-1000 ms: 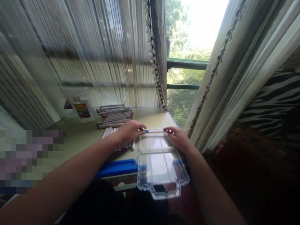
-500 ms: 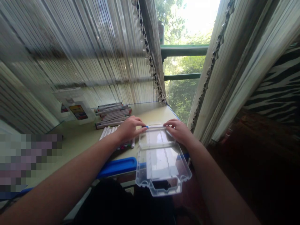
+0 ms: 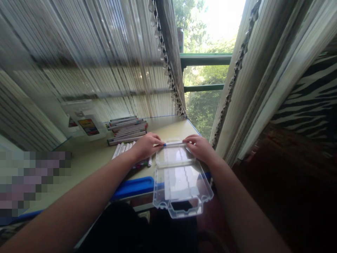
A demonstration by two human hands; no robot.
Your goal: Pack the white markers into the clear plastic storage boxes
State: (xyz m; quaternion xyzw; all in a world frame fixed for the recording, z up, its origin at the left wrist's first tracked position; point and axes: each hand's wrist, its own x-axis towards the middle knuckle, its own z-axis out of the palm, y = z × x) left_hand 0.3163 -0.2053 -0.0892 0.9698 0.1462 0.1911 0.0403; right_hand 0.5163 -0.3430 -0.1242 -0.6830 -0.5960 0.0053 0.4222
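Note:
A clear plastic case (image 3: pixel 181 182) lies open on the desk, its lid hanging over the front edge. At the case's far rim lies a white marker with a blue cap (image 3: pixel 173 143). My left hand (image 3: pixel 146 146) pinches its blue end with curled fingers. My right hand (image 3: pixel 201 147) holds the other end, fingers bent over it. Just left of the case, a row of white markers (image 3: pixel 126 149) lies partly under my left wrist.
A stack of grey markers (image 3: pixel 127 130) and a marker packet (image 3: pixel 88 124) sit at the back of the beige desk (image 3: pixel 89 158), which has a blue front edge (image 3: pixel 131 188). Striped curtains (image 3: pixel 105 63) hang behind; a window (image 3: pixel 202 70) opens beyond the desk's right corner.
The view has shifted slightly. Both hands stay on the marker at the far rim of the case, almost unmoved.

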